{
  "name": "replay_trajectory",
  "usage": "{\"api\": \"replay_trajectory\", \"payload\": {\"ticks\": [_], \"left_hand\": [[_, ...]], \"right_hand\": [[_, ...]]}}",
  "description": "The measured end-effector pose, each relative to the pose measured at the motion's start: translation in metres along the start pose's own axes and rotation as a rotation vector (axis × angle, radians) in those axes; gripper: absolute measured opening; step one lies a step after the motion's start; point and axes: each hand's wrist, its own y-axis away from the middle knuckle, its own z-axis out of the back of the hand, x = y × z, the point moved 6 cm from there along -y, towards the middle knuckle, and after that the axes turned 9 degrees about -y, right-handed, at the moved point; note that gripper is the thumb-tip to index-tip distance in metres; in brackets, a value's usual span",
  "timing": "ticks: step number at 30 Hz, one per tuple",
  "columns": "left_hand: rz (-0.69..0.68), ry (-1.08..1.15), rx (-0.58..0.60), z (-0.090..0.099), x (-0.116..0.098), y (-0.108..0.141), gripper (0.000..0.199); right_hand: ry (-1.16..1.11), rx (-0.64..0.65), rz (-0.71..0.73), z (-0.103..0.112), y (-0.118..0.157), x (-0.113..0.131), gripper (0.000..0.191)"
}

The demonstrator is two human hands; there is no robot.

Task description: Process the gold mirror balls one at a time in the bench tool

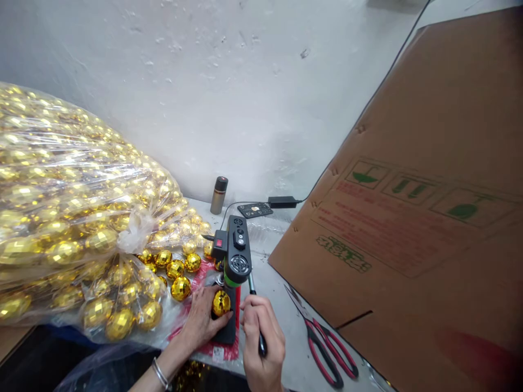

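Observation:
My left hand (pixel 203 317) grips a shiny gold mirror-faceted ball (pixel 221 302) between thumb and fingers, on the black base (pixel 225 335) of a small bench machine. Above the ball stands the machine's upright black head (pixel 238 247), with round vents, a green band and a red switch on a side box. My right hand (pixel 265 340) is closed around the black-handled lever (pixel 262 344) at the machine's right side. Red plastic wrap (pixel 237 326) lies beneath the base. Several loose gold balls (pixel 180 288) rest left of the machine, near my left hand.
A large clear bag (pixel 137 231) full of gold balls fills the left. Behind the machine are a bottle (pixel 219 195), a black patterned card (pixel 255 210) and a power adapter (pixel 281 202) with cable. Red-and-black scissors (pixel 322 348) lie beside a big cardboard box (pixel 408 207) at right.

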Motion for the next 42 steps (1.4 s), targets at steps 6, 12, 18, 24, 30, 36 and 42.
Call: {"api": "replay_trajectory", "payload": {"ticks": [6,12,18,24,30,36,42], "left_hand": [[0.023,0.024,0.027,-0.001,-0.001,0.002,0.047],[0.037,0.04,0.066,0.0,-0.004,0.001,0.047],[0.028,0.043,0.049,-0.002,-0.001,0.001,0.047],[0.023,0.026,0.045,-0.006,0.0,0.001,0.045],[0.013,0.026,0.028,-0.005,-0.001,0.001,0.045],[0.026,0.026,0.039,-0.005,-0.001,0.0,0.047],[0.024,0.024,0.031,-0.009,0.003,0.0,0.05]], "right_hand": [[-0.005,-0.037,0.053,-0.003,0.016,-0.011,0.026],[-0.037,-0.127,-0.007,-0.007,0.037,-0.027,0.027],[-0.076,-0.243,-0.15,-0.011,0.047,-0.032,0.031],[-0.051,-0.205,-0.148,-0.01,0.046,-0.03,0.031],[-0.024,-0.215,-0.092,-0.009,0.048,-0.032,0.029],[0.013,-0.257,-0.03,-0.011,0.049,-0.036,0.032],[-0.022,-0.309,0.033,-0.011,0.05,-0.04,0.032]]}}
